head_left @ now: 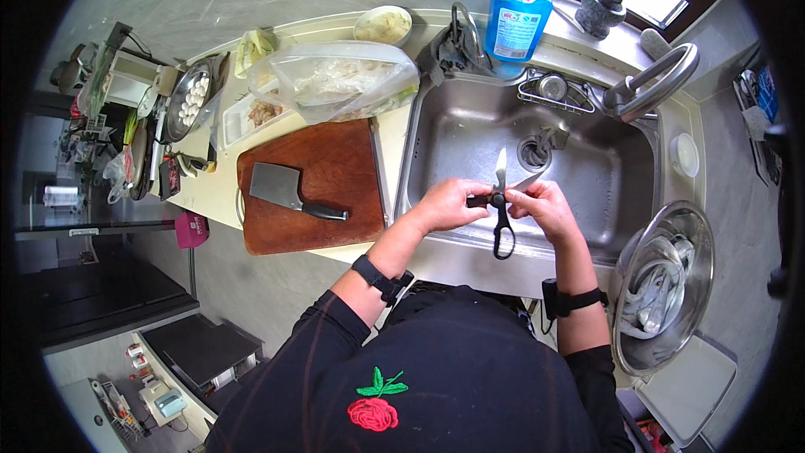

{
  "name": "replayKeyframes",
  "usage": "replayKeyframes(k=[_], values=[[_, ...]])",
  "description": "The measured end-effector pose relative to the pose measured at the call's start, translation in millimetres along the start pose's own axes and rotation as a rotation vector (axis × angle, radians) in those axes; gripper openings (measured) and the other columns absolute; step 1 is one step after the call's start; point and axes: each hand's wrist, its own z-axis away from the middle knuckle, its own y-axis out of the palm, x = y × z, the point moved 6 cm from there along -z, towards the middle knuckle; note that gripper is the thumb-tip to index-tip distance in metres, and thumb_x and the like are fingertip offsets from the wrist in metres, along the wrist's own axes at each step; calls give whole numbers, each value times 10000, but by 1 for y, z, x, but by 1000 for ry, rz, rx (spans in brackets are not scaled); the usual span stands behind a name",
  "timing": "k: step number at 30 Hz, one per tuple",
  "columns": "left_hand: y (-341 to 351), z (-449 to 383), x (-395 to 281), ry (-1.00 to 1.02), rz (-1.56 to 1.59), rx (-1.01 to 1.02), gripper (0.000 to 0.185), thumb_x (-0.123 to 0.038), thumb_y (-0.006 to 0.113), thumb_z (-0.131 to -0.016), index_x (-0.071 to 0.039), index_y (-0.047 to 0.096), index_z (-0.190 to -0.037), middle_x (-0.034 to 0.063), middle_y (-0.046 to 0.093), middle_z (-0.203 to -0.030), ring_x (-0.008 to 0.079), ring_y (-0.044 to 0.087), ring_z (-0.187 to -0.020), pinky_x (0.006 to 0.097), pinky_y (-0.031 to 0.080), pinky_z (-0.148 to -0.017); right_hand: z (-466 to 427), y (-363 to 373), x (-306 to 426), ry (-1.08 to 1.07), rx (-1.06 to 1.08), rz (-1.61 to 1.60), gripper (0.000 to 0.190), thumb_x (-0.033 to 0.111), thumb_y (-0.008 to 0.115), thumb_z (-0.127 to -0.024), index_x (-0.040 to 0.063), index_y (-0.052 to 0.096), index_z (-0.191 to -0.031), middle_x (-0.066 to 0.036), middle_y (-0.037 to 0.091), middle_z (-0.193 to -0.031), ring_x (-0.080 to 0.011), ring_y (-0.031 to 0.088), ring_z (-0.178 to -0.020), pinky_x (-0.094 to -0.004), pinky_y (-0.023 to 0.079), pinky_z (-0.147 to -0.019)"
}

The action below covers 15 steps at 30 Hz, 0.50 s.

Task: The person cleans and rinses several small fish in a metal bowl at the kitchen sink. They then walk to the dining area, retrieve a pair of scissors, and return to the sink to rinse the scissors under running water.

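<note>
A pair of kitchen scissors with black handles is held above the front part of the stainless steel sink, its blades spread wide. My left hand grips one handle, which points left and is mostly hidden by the fingers. The other handle loop hangs down between the hands. With thumb and fingers, my right hand pinches one blade near the pivot. Beyond the blades, the sink drain holds some greyish scraps.
To the left, a cleaver lies on a wooden cutting board. Behind it sits a bulging plastic bag. A steel basin containing fish stands at the right. The faucet arches over the sink's far right corner, near a blue soap bottle.
</note>
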Motion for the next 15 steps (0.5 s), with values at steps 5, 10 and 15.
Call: replayKeyframes(k=[5,10,15], values=[[19,-3,14,-378,437,31,250,-267,629,-880,-41,655,-981,-2,624,-769,79,572,-692,246,469,-568,0,3,5,-34,-66,-21,176,159,665,-843,-15,667,-873,-46,648,-746,-84,577,-626,-217,474,-589],[19,-6,4,-330,427,-16,272,-286,611,-887,-40,621,-773,-12,528,-589,69,490,-497,233,402,-463,2,5,10,-39,-100,-42,165,157,676,-832,-7,657,-824,-55,645,-717,-104,612,-645,-229,506,-610],[13,-5,0,-347,336,-22,307,-266,609,-879,-47,551,-671,-17,490,-536,71,466,-459,244,380,-432,1,-3,16,-60,-176,-115,168,152,674,-834,-11,654,-802,-65,637,-699,-115,616,-613,-235,519,-572]])
